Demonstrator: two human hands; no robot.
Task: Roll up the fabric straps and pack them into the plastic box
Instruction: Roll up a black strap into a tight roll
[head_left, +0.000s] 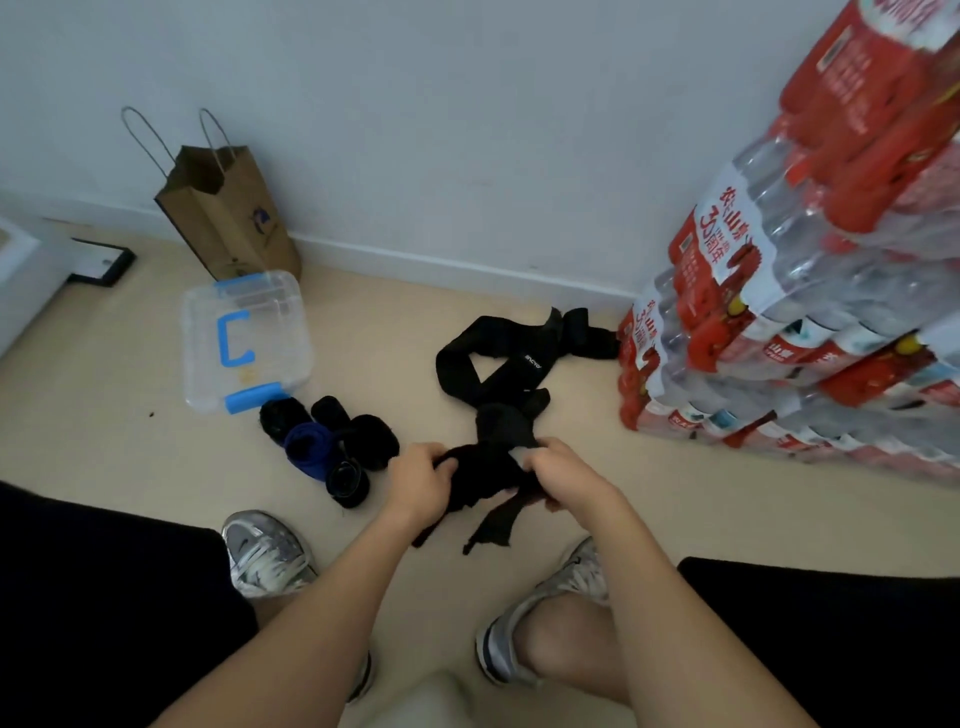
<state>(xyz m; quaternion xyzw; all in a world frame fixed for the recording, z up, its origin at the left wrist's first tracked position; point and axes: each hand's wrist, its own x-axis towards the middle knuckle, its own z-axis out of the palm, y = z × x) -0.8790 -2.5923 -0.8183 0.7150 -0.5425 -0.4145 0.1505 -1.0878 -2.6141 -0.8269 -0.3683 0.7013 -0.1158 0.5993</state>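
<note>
Rolling step in hand: left hand (418, 480) and right hand (563, 475) both grip the near end of the black strap (498, 364) trailing across the floor; next, likely wind it tight, then unlatch the closed plastic box (244, 338) beside finished rolls (324, 441).

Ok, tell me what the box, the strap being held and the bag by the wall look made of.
The plastic box: clear glossy plastic, floor shows through; blue parts opaque. The fabric strap: soft matte black cloth, limp and creasing. The bag: brown paper, probably kraft, matte, creased.
</note>
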